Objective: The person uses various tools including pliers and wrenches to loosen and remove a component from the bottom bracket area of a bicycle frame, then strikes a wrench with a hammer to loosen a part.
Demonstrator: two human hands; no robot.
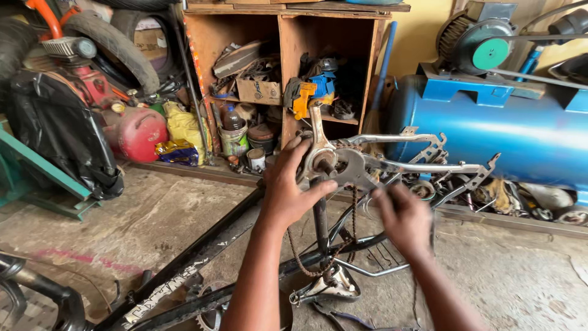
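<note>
Hands work at the upturned bicycle frame [202,257], which lies on the concrete floor [122,214] with its bottom bracket raised toward the camera. The left hand [288,190] is closed around the bracket shell, thumb curled beneath it and fingers pressed against the chainring [346,164]. A crank arm [317,132] stands up just behind those fingers. The right hand [404,217] is blurred; it sits just below the chainring, and whether it grips anything cannot be told. A rusty chain [354,211] hangs loose from the ring down between the two hands. Silver rear stays [429,165] reach out to the right. Behind stands a wooden shelf [282,37] stuffed with parts, a blue tank [490,132] to its right, and a red fuel tank [139,132] to its left.
</note>
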